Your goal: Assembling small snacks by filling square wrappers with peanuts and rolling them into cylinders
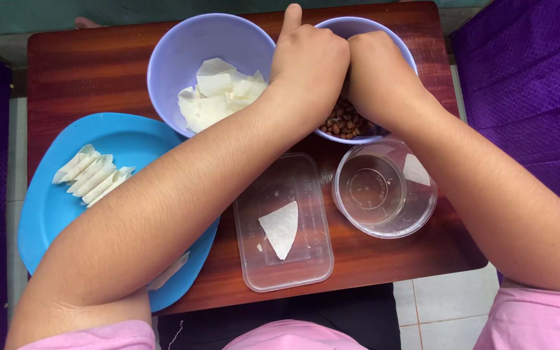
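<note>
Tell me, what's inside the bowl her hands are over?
Small brown nuts or beans show at the near side of the lilac bowl. The left hand and right hand cover the rest, so what the fingers hold is hidden.

Under both hands: lavender bowl (393, 48) of reddish-brown peanuts (345, 123). Beside the left hand (309, 65): second lavender bowl (176, 58) holding white wrapper pieces (218, 97). Below the left forearm: bright blue plate (53, 214) with white folded rolls (92, 175). Nearer the body: clear rectangular lid (306, 259) bearing one white triangle (281, 228); clear round container (384, 191). Surface: glossy red-brown wooden table (92, 71). Sleeves (533, 321): pink.
</note>
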